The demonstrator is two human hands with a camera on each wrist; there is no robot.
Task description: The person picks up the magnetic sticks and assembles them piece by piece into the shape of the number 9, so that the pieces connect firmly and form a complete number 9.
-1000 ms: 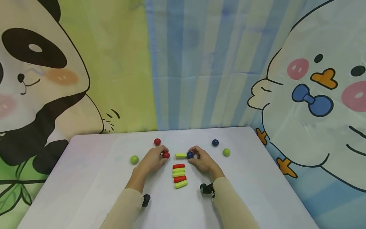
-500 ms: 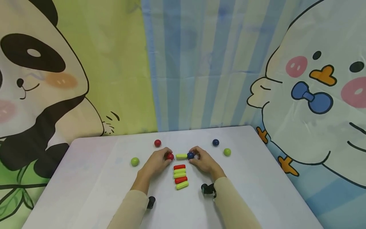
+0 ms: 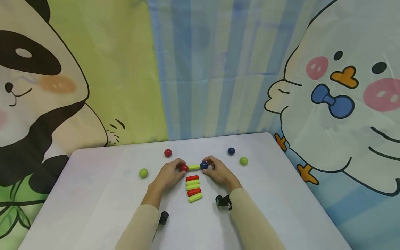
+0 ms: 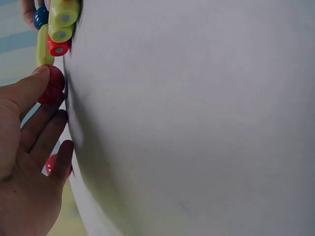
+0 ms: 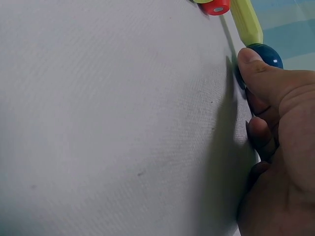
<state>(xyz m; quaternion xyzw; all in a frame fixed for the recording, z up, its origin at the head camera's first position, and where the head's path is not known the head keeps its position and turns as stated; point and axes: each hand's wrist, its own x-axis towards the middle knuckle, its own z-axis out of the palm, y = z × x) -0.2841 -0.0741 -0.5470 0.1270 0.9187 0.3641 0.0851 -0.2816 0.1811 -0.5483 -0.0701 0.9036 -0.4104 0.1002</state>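
Note:
My left hand [image 3: 168,173] pinches a red ball [image 3: 184,168] between thumb and fingers. A dark blue ball [image 3: 204,165] is pinched by my right hand [image 3: 220,171]. Between the two balls lies a yellow-green rod [image 3: 194,167], one end against each ball. In the left wrist view the thumb presses on the red ball [image 4: 51,84], and the rod [image 4: 45,46] meets it. The right wrist view has the blue ball [image 5: 266,55] under the thumb, joined end-on to the rod [image 5: 247,22]. Metal discs show in the ends of the loose rods.
Nearer me, a row of red rods [image 3: 194,191] and yellow-green rods [image 3: 195,198] lies on the white table [image 3: 93,194]. Loose balls lie around: red [image 3: 168,153], green [image 3: 143,173], blue [image 3: 231,151] and another green ball [image 3: 243,160]. A printed curtain [image 3: 200,69] hangs behind.
My left hand has moved the red ball to the right until it meets the rod's left end. The right hand has kept holding the blue ball at the other end.

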